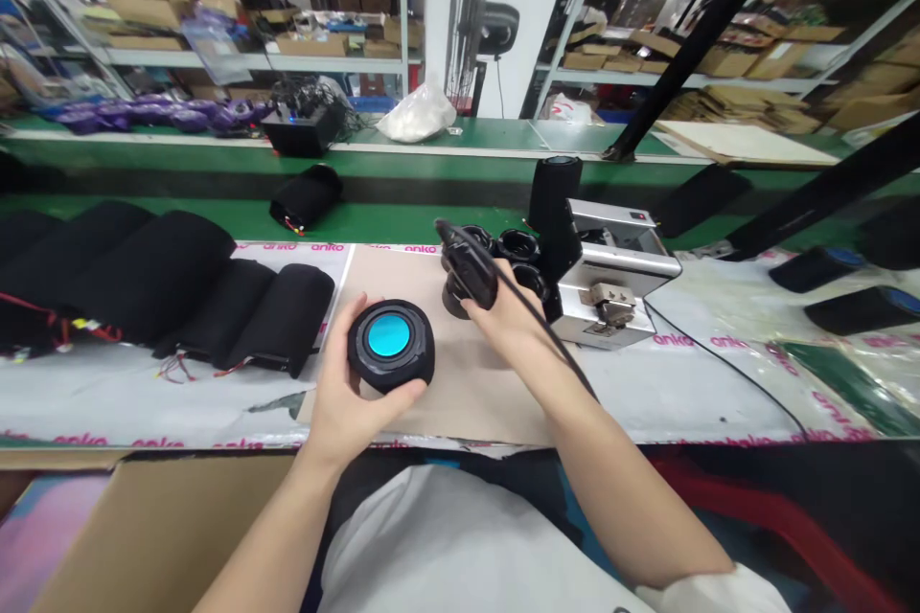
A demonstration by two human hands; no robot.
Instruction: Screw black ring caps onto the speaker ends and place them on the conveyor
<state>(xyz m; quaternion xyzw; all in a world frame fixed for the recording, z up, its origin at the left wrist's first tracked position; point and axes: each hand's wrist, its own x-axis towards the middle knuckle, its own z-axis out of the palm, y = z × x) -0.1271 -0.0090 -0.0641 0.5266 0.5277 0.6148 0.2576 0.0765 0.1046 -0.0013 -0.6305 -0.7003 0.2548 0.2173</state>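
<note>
Two hands closed, I log | left hand (pixel 352 393) grips round black speaker (pixel 380 359) | right hand (pixel 507 316) grips corded black handheld tool (pixel 467 268) | black rings (pixel 517 247) at 2 o'clock

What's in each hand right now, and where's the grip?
The left hand holds a round black disc with cyan centre by its rim; the right hand grips a corded black handheld tool around its body.

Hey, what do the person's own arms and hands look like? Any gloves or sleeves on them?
The left hand and right hand are bare, with no gloves, and the left forearm and right forearm are uncovered. A white sleeve shows at the right arm's upper end. No watch or bracelet is visible.
</note>
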